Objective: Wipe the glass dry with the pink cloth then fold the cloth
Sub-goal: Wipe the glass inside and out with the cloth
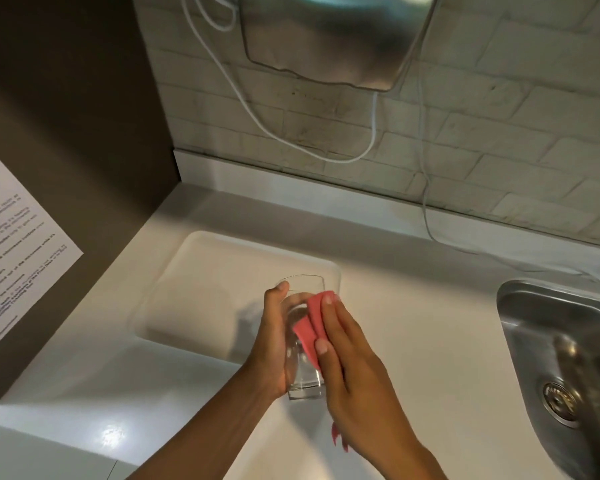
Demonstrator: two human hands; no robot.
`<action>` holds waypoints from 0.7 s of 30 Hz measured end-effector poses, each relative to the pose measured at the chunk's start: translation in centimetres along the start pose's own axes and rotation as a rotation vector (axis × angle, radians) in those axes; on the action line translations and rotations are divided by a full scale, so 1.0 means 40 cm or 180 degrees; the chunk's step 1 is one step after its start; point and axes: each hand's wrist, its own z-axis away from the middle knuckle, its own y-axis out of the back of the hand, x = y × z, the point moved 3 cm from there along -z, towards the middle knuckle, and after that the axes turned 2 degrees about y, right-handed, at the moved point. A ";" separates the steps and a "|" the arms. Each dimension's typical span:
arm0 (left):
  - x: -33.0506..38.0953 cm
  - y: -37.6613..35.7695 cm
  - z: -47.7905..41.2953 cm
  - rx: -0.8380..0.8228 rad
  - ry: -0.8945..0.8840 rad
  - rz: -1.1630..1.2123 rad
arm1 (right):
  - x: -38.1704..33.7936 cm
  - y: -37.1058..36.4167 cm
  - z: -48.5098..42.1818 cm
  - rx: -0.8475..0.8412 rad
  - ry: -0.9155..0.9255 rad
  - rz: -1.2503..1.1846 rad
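Observation:
A clear drinking glass (303, 382) is held above the white counter, tilted with its mouth pointing away from me. My left hand (272, 344) wraps around its left side, thumb near the rim. My right hand (350, 372) presses a pink cloth (310, 327) flat against the right side of the glass. Most of the cloth is hidden under that hand; a small pink edge shows below my right wrist.
A shallow recessed draining area (201, 278) lies in the white counter (430, 323) behind the glass. A steel sink (568, 344) with a drain is at the right. White cables (426, 209) hang down the tiled wall from a metal unit (333, 39). A printed notice (11, 251) hangs on the left wall.

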 end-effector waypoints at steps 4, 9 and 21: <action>-0.004 -0.011 -0.001 -0.0108 0.0038 -0.0163 | 0.006 0.020 -0.057 0.0151 -0.0246 -0.0361; 0.049 -0.025 -0.011 -0.0071 -0.0012 -0.0001 | -0.011 0.009 -0.053 -0.0035 -0.0005 0.0063; 0.043 -0.015 0.004 0.0008 -0.0231 -0.0160 | -0.004 0.001 -0.045 -0.0183 0.0091 0.0307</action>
